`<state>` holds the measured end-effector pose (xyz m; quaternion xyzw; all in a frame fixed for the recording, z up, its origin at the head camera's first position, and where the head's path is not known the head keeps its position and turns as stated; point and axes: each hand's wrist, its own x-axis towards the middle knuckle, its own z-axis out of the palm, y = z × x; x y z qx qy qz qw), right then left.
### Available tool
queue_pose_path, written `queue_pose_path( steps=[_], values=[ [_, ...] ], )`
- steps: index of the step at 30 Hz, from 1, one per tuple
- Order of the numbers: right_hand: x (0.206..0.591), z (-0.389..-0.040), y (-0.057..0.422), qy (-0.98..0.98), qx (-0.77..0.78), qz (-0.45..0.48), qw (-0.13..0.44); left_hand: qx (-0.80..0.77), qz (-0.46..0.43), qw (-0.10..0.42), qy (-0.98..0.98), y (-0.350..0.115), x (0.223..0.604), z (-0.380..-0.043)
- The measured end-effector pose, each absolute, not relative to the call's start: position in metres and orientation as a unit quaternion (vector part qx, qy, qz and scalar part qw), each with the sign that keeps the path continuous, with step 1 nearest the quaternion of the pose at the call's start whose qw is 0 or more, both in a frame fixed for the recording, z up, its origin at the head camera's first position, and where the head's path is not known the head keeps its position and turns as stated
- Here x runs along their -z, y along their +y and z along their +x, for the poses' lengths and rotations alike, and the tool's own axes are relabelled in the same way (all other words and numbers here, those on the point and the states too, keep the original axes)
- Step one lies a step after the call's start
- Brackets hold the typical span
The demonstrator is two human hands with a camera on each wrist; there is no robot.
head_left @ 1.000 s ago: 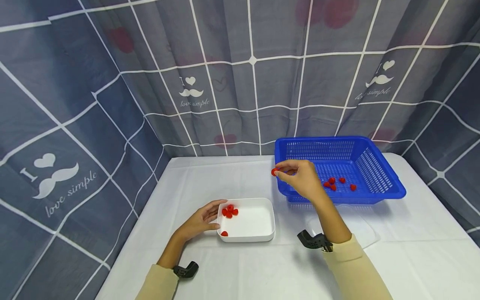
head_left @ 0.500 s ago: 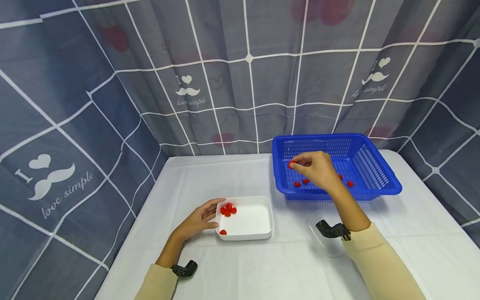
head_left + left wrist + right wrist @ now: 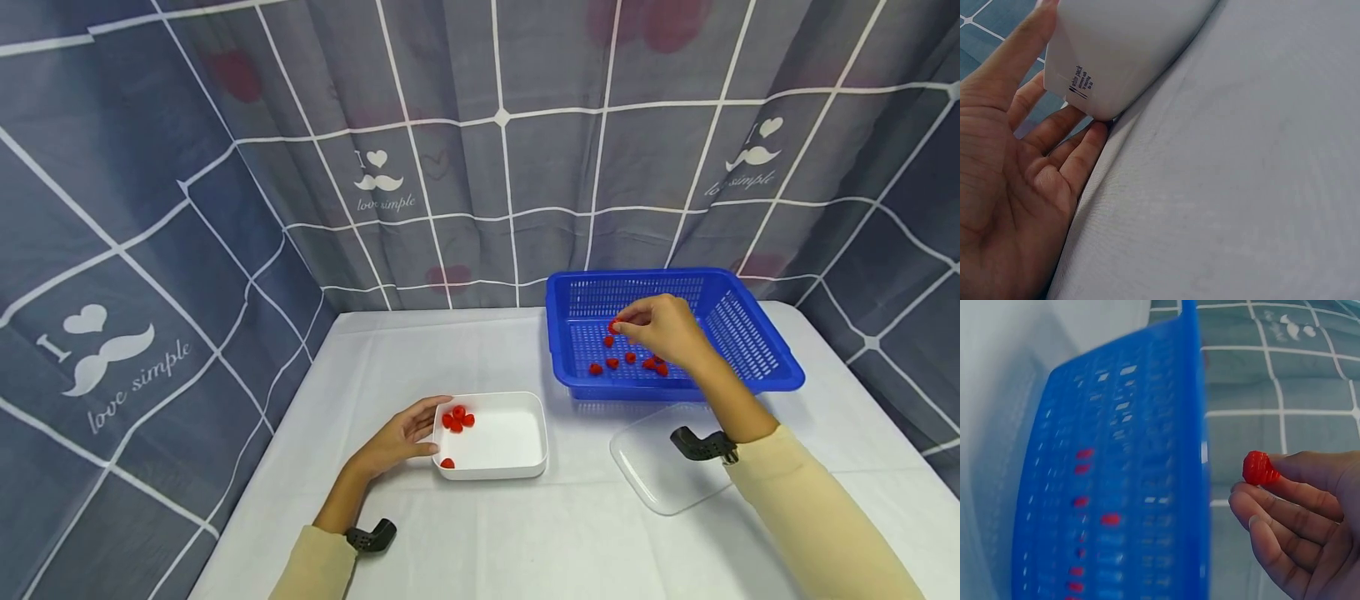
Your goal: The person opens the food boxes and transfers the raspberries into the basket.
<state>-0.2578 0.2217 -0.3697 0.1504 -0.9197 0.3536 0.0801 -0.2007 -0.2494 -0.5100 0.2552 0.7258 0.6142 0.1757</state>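
My right hand (image 3: 666, 330) pinches a red raspberry (image 3: 1257, 467) between thumb and fingertips, over the blue basket (image 3: 776, 367). On the basket's floor lie several more raspberries (image 3: 612, 363). At the left end of a white rectangular container (image 3: 495, 474) is my left hand (image 3: 397, 439), its loosely spread fingers touching the far left corner and its thumb along the side. Inside that container, several raspberries (image 3: 457, 423) cluster in the far left corner, and one raspberry (image 3: 447, 463) sits alone in the near left corner.
A clear plastic lid (image 3: 651, 493) lies on the white tablecloth (image 3: 540, 546) in front of the basket, partly behind the right forearm. Dark checked curtains (image 3: 457, 192) enclose the table at the back and sides.
My right hand has moved right with the raspberry, from the basket's left rim to over its inside. More of the clear lid shows now. The left hand stays at the container.
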Motion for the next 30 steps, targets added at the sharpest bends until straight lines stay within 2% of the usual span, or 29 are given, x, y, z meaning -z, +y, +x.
queue_pose_path(
  steps=[13,30],
  values=[
    [0.387,-0.281,0.248,-0.933,-0.326,0.14,0.054,-0.62,0.242,0.177,0.725,-0.25,0.511,-0.2],
    [0.411,-0.307,0.267,-0.952,-0.291,0.098,-0.009,-0.611,0.25,0.175,0.73,-0.249,0.51,-0.2]
  ],
)
